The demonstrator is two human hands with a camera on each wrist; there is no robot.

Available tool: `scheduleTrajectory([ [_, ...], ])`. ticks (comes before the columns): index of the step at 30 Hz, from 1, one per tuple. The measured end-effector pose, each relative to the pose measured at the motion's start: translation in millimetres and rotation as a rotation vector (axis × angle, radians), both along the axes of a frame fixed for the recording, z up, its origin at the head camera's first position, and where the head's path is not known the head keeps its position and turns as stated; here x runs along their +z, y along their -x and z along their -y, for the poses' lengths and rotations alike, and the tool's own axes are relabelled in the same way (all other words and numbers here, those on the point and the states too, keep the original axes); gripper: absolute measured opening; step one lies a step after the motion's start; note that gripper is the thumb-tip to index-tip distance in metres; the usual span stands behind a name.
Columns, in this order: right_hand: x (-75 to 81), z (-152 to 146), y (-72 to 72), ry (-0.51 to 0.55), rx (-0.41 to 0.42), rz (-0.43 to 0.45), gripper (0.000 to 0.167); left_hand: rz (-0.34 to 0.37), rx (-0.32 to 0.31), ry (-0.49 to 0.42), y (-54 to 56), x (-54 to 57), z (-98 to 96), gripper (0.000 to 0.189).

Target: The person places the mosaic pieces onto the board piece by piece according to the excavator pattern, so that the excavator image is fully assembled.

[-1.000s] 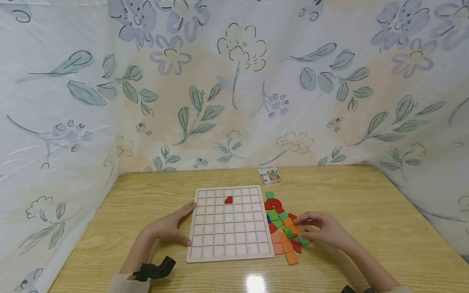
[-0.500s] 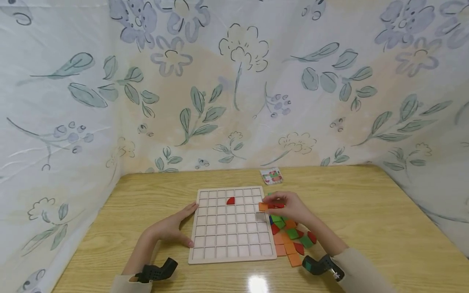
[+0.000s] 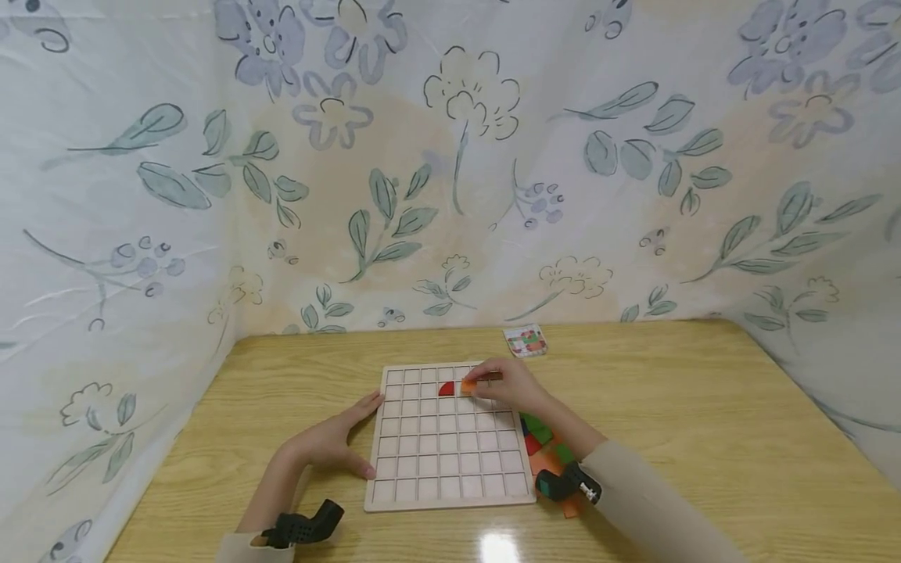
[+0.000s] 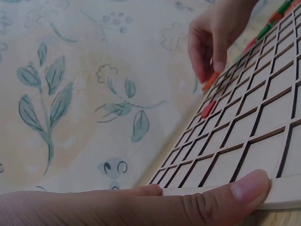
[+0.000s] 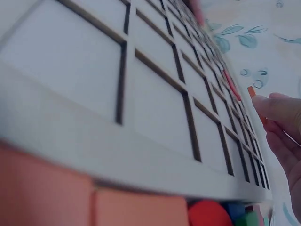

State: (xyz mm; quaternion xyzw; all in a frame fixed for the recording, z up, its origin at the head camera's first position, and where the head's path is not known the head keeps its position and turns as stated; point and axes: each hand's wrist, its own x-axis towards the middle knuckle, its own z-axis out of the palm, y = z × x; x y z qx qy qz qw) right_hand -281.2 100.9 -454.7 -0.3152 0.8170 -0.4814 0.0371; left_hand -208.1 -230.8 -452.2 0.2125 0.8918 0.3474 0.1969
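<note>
A pale wooden board point(image 3: 450, 506) with a grid of square cells lies on the table. My left hand point(image 3: 325, 446) rests along its left edge with fingers and thumb spread; in the left wrist view the thumb point(image 4: 249, 186) lies on the rim. One red quarter-circle tile point(image 3: 446, 389) sits in a cell of the second row from the far edge. Just right of it, my right hand point(image 3: 512, 385) pinches an orange square tile point(image 3: 468, 387) between thumb and fingers. The right wrist view shows this orange tile point(image 5: 256, 102) held tilted, close over the board.
Loose green, red, blue and orange tiles point(image 3: 540, 432) lie along the board's right edge, partly hidden by the right forearm. A small patterned card point(image 3: 525, 341) lies at the back of the wooden table point(image 3: 669, 407). Floral cloth point(image 3: 450, 195) hangs behind.
My right hand has picked the orange tile from the pile and carried it left and away, over the board, to beside the red tile. The left hand stays at the board's edge.
</note>
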Motion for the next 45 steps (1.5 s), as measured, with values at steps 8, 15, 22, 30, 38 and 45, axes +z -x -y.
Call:
scheduleTrajectory([
  [8, -5.3, 9, 11.4, -0.09, 0.06, -0.11, 0.019, -0.002, -0.009, -0.007, 0.8, -0.7, -1.5, 0.114],
  [15, -6.6, 8, 12.5, -0.149, 0.044, -0.112, 0.019, 0.002, -0.014, -0.009, 0.6, 0.2, -3.2, 0.114],
  [22, -5.0, 8, 10.2, -0.168, 0.033, -0.076, 0.02, -0.001, -0.014, -0.011, 0.2, 0.3, -3.4, 0.113],
  [30, -8.2, 9, 9.8, -0.148, 0.037, -0.06, 0.025, 0.015, -0.016, -0.024, 0.4, 1.0, -3.8, 0.114],
  [38, -4.3, -5, 7.0, 0.007, -0.039, 0.091, 0.027, 0.016, -0.007, -0.012, 2.1, 0.0, -3.3, 0.114],
  [45, 7.5, -33, -4.9, 0.093, -0.114, 0.201, 0.031, 0.011, 0.0, -0.002, 1.8, 1.9, -0.7, 0.114],
])
